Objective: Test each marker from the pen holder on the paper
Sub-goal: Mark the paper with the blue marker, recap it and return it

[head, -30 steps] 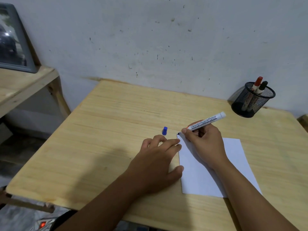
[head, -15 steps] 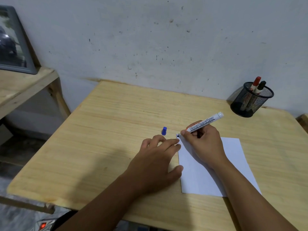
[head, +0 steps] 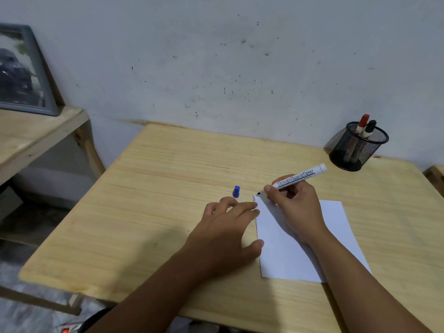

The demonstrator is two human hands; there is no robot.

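Observation:
My right hand (head: 294, 207) grips a white board marker (head: 300, 176), uncapped, its tip at the far left corner of the white paper (head: 334, 227), where a short dark stroke shows. My left hand (head: 225, 234) lies flat with fingers spread, its fingertips and thumb on the paper's left edge. The marker's blue cap (head: 236, 191) lies on the wooden table (head: 149, 212) just beyond my left fingers. At the table's back right stands a black mesh pen holder (head: 355, 150) with a red-capped marker (head: 362, 123) and a black-capped marker (head: 369, 129) in it.
A pale wall runs right behind the table. At the left, a lower wooden shelf (head: 36, 135) carries a framed picture (head: 21, 73) leaning on the wall. Another wooden edge (head: 436, 176) shows at the far right.
The marker tip has moved slightly at the paper's corner, leaving a small mark. My left hand stays pressed on the paper's edge.

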